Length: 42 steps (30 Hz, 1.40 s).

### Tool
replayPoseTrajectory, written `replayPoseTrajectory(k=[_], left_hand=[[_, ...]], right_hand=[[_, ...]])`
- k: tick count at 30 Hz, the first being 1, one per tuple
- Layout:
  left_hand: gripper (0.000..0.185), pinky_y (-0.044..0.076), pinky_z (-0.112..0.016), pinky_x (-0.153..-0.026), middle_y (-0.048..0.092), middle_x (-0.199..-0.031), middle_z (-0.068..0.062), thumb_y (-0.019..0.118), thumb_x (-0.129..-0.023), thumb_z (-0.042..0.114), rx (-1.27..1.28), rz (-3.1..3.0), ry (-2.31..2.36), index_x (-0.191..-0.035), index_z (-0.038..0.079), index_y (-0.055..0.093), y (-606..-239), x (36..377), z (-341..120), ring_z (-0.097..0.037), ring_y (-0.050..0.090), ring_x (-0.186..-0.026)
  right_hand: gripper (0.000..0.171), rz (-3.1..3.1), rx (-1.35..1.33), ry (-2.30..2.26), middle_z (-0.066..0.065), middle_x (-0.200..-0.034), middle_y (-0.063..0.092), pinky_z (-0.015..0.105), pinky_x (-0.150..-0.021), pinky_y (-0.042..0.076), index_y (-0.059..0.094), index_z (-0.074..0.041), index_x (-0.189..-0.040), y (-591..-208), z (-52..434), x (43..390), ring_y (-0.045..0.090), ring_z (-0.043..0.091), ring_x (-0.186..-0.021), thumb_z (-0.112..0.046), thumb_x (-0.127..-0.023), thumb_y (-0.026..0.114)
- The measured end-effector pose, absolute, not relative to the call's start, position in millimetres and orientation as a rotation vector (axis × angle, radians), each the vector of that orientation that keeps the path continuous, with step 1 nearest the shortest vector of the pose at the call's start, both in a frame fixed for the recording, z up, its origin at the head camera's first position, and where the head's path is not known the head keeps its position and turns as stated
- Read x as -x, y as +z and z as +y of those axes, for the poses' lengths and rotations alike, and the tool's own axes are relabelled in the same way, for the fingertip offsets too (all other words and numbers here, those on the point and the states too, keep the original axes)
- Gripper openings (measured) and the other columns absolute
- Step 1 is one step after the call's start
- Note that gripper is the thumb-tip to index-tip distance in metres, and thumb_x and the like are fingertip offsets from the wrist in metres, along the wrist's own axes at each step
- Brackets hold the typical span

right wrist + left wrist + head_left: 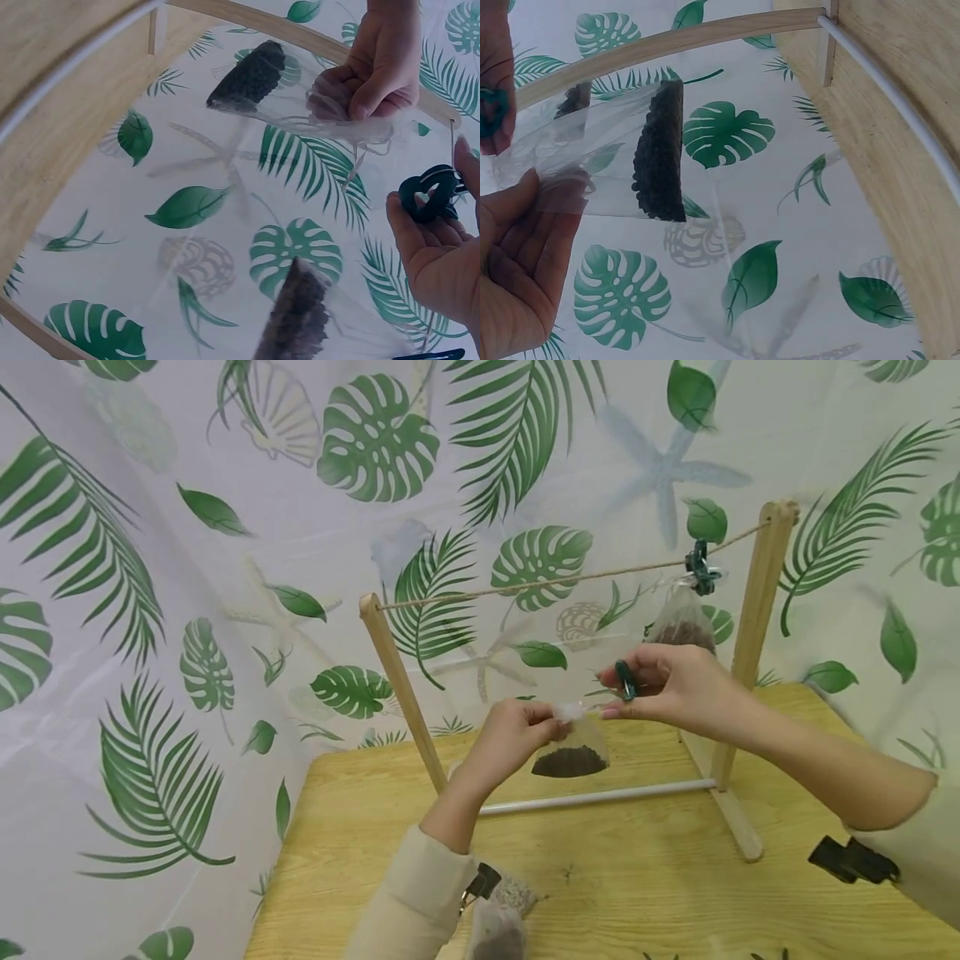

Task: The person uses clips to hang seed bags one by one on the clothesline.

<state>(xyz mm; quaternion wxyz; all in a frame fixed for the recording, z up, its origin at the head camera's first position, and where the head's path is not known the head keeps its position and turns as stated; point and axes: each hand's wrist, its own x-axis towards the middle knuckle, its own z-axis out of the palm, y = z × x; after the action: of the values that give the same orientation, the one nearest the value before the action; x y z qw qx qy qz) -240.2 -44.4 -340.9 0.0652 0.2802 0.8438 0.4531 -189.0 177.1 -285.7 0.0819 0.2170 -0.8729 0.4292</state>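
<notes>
My left hand pinches the gathered top of a clear mesh-like drawstring bag. Dark granules lie along the bag's bottom, and thin strings trail from its mouth. Just right of it, my right hand holds a dark green clothes clip between thumb and fingers, its fingertips close to the bag's top. Both hands are below a rope strung between two wooden posts. A second bag with dark contents hangs at the rope's right end from another green clip.
The wooden frame stands on a wood-grain table, with a white bar across its base. More bags, one of dark contents and one of speckled contents, lie near the front. A leaf-patterned cloth hangs behind.
</notes>
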Motion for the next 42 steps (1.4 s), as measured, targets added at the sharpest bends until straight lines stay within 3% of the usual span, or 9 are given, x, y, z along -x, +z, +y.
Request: replayPoseTrajectory(k=[5, 11, 16, 27, 33, 37, 40, 42], left_hand=[[0.017, 0.049, -0.021, -0.067, 0.070, -0.080, 0.000, 0.060, -0.093, 0.017, -0.821, 2.530, 1.439, -0.086, 0.009, 0.074, -331, 244, -37, -0.009, 0.063, -0.075], [0.015, 0.051, -0.021, -0.068, 0.070, -0.080, -0.002, 0.063, -0.092, 0.017, -0.827, 2.516, 1.578, -0.087, 0.007, 0.073, -313, 253, -24, -0.007, 0.062, -0.073], [0.017, 0.051, -0.022, -0.069, 0.072, -0.083, -0.002, 0.062, -0.091, 0.020, -0.808, 2.525, 1.599, -0.087, 0.008, 0.074, -298, 264, -16, -0.009, 0.064, -0.076], [0.022, 0.052, -0.025, -0.068, 0.071, -0.081, -0.004, 0.061, -0.092, 0.025, -0.772, 2.517, 1.685, -0.090, 0.007, 0.073, -279, 277, -3, -0.015, 0.065, -0.077], [0.025, 0.049, -0.023, -0.065, 0.071, -0.085, -0.002, 0.058, -0.095, 0.028, -0.764, 2.545, 1.632, -0.097, 0.008, 0.073, -271, 284, 2, -0.012, 0.063, -0.075], [0.025, 0.047, -0.024, -0.061, 0.070, -0.083, -0.002, 0.056, -0.096, 0.028, -0.796, 2.560, 1.615, -0.096, 0.009, 0.073, -266, 285, 6, -0.012, 0.058, -0.067], [0.026, 0.047, -0.025, -0.062, 0.069, -0.080, -0.003, 0.056, -0.096, 0.027, -0.832, 2.574, 1.621, -0.093, 0.008, 0.073, -263, 285, 7, -0.013, 0.058, -0.068], [0.026, 0.048, -0.024, -0.065, 0.069, -0.080, -0.003, 0.056, -0.096, 0.028, -0.856, 2.586, 1.614, -0.095, 0.008, 0.073, -262, 286, 8, -0.013, 0.061, -0.073]], right_hand=[[0.027, -2.526, -0.679, 1.438, 0.015, -0.103, 0.069, 0.021, -0.070, 0.054, 0.064, 0.002, -0.103, -267, 175, 193, 0.066, -0.001, -0.086, -0.008, -0.080, 0.075], [0.030, -2.472, -0.516, 1.604, -0.004, -0.095, 0.073, 0.023, -0.069, 0.054, 0.065, -0.002, -0.104, -234, 173, 202, 0.068, 0.006, -0.086, -0.017, -0.081, 0.076], [0.029, -2.392, -0.484, 1.602, -0.009, -0.094, 0.073, 0.018, -0.076, 0.052, 0.066, -0.005, -0.103, -213, 169, 211, 0.068, 0.005, -0.089, -0.020, -0.081, 0.076], [0.013, -2.244, -0.477, 1.748, -0.011, -0.096, 0.072, 0.018, -0.086, 0.048, 0.070, -0.006, -0.087, -194, 166, 229, 0.063, 0.010, -0.098, -0.019, -0.084, 0.073], [0.019, -2.282, -0.458, 1.738, -0.010, -0.100, 0.071, 0.029, -0.094, 0.044, 0.068, -0.004, -0.080, -185, 165, 241, 0.057, 0.015, -0.106, -0.022, -0.084, 0.073], [0.022, -2.379, -0.468, 1.650, -0.010, -0.103, 0.070, 0.028, -0.087, 0.043, 0.067, -0.004, -0.081, -181, 165, 247, 0.057, 0.016, -0.110, -0.025, -0.085, 0.072], [0.024, -2.436, -0.485, 1.604, -0.010, -0.101, 0.070, 0.032, -0.093, 0.044, 0.068, -0.002, -0.084, -180, 165, 251, 0.058, 0.016, -0.109, -0.026, -0.085, 0.072], [0.023, -2.454, -0.491, 1.606, -0.010, -0.100, 0.070, 0.041, -0.101, 0.041, 0.068, -0.002, -0.084, -181, 166, 254, 0.060, 0.015, -0.107, -0.025, -0.084, 0.072]])
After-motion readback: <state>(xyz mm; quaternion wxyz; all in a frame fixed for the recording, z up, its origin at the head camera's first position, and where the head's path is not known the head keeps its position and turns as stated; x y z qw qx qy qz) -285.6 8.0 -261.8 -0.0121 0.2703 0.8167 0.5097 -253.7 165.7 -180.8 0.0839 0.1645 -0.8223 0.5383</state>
